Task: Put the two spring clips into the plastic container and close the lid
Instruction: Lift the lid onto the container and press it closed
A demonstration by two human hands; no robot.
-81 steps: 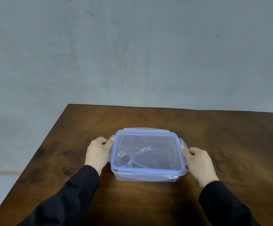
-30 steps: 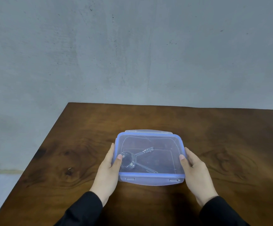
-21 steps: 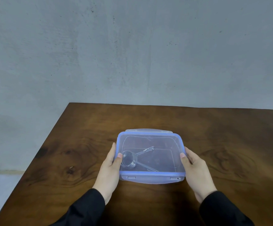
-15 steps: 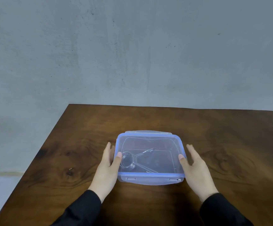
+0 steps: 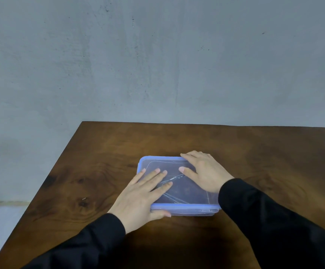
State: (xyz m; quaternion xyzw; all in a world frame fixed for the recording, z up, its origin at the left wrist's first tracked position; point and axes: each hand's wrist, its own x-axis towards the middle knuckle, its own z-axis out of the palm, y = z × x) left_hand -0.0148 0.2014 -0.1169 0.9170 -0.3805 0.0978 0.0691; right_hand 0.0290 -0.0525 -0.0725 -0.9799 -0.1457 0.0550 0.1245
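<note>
Clear plastic forms the body and top panel of the plastic container [image 5: 179, 193], and a pale blue band runs round the edge of its lid [image 5: 185, 207]. Only the head view is available. In it, the container sits flat on the dark wooden table [image 5: 99, 152], near the middle of the visible tabletop and directly in front of you. The lid lies on the body, level, with its blue rim lined up all round. Two small latch marks show on the near edge toward the right corner; whether the side flaps are snapped down cannot be told.

Through the lid you can see thin metal wire from the spring clips [image 5: 174, 178]: one straight arm running diagonally under the centre, and further wire lines toward the near edge. The coils are hidden beneath your hand, so you cannot count two separate clips here.

Your left hand [image 5: 144, 195] lies palm down on the left half of the lid, fingers spread flat, thumb hooked under the near rim. Your right hand [image 5: 202, 171] lies palm down on the far right part, fingers spread over the far edge, thumb pointing inward on the panel. Neither hand pinches anything; both rest flat on the lid. Black sleeves [image 5: 274, 230] cover both forearms.
</note>
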